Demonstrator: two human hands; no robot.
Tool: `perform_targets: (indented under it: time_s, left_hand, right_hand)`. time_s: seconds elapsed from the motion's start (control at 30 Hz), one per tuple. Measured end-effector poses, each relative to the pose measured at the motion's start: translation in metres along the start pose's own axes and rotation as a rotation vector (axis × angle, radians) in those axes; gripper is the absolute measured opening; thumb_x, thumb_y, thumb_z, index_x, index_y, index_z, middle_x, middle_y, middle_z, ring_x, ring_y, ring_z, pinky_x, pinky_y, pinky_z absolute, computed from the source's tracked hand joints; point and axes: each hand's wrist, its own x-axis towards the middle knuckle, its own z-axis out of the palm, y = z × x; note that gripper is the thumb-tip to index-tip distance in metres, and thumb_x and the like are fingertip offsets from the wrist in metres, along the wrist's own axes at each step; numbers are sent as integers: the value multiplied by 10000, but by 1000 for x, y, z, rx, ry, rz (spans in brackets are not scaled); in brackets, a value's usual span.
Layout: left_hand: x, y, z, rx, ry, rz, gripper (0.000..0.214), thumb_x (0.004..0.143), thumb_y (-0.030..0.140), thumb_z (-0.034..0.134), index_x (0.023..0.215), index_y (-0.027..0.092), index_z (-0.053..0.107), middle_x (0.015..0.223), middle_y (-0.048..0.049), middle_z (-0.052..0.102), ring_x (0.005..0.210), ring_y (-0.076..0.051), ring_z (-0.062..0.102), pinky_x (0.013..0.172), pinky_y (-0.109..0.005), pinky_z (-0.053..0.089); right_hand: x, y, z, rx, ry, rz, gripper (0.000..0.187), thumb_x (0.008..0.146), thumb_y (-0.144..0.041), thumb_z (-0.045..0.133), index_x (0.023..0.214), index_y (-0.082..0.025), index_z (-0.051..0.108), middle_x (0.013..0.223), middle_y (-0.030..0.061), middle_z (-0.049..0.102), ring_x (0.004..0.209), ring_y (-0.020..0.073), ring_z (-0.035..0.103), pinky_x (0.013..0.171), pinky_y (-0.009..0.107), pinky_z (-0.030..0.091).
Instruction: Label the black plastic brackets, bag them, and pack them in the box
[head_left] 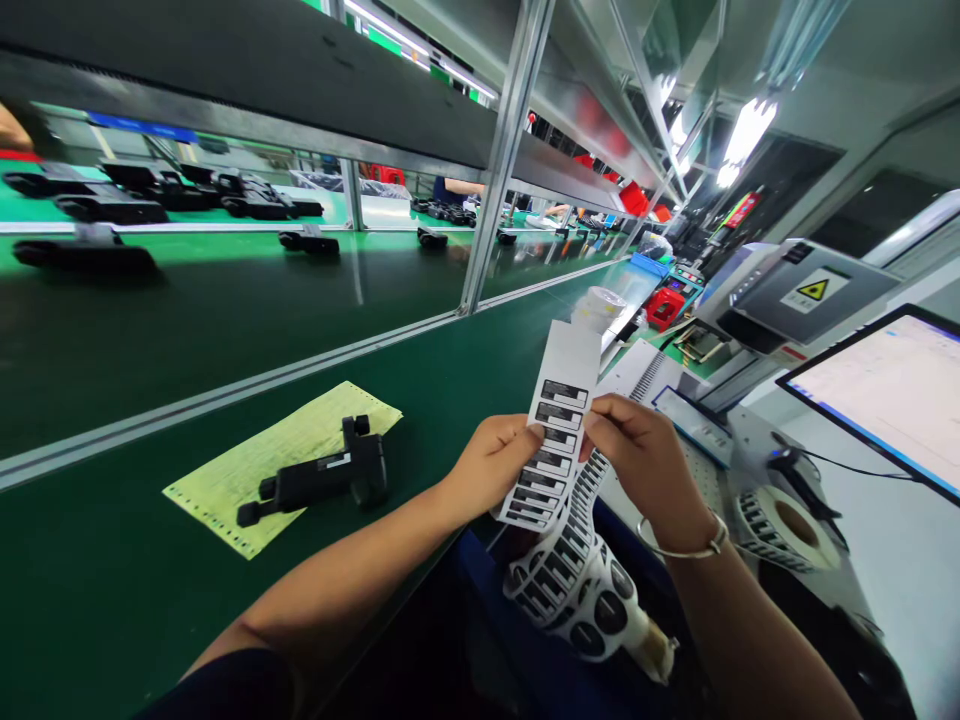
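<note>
Between my two hands is a white strip of labels, printed with a column of black-and-white rectangular labels. My left hand pinches its left edge, thumb on the front. My right hand grips the right edge at about the same height, its fingertips partly hidden behind the strip. Below, a long label band curls down toward a roll of round black labels low in front of me. Left of my hands, a black device with a jointed arm rests on a yellow printed sheet.
Past a metal post, a conveyor carries several black devices. On the right are another label roll, a monitor and a grey machine box with a warning sign. A clear tape roll stands beyond the strip.
</note>
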Motion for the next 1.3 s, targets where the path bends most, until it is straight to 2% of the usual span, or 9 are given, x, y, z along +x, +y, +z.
perform_targets:
  time_s: [0.4,0.8,0.87,1.03,1.2,1.3]
  left_hand:
    - [-1,-2,0,-9,-38,-28,572,851,661,560,670,120,593,612,-24,582,553,-107,470,528,-212,358]
    - [0,-1,0,-21,-33,-4,549,860,637,573,650,130,575,583,5,539,514,-86,431,511,-208,352]
    - [0,-1,-1,-3,-22,8,532,872,618,567,658,132,590,586,6,551,510,-84,435,512,-208,359]
    - [3,3,-8,70,58,26,514,897,585,529,661,136,612,610,-14,610,531,-101,491,516,-215,378]
    - [6,5,-12,71,163,6,451,896,521,530,642,151,570,588,2,606,512,-97,497,503,-211,383]
    - [7,5,-12,59,182,3,423,899,487,522,640,155,558,575,12,597,498,-92,494,493,-206,379]
  right_hand:
    - [2,2,-2,-46,48,-17,265,837,-216,527,575,-209,562,547,-52,587,541,82,521,557,236,391]
    - [3,4,0,-15,58,-23,271,850,-219,534,581,-211,565,548,-53,589,545,84,531,566,234,406]
    - [2,5,0,16,29,-15,284,874,-241,518,599,-211,587,566,-45,608,570,92,558,602,240,431]
    - [-6,10,3,101,-146,22,329,939,-316,450,691,-211,637,652,-22,662,632,113,626,658,259,482]
    - [-17,11,8,9,-289,89,215,896,-280,506,768,-220,668,660,-33,674,623,108,639,629,239,480]
    - [-20,9,12,-47,-308,119,191,864,-259,525,738,-222,664,639,-33,676,618,114,639,606,237,471]
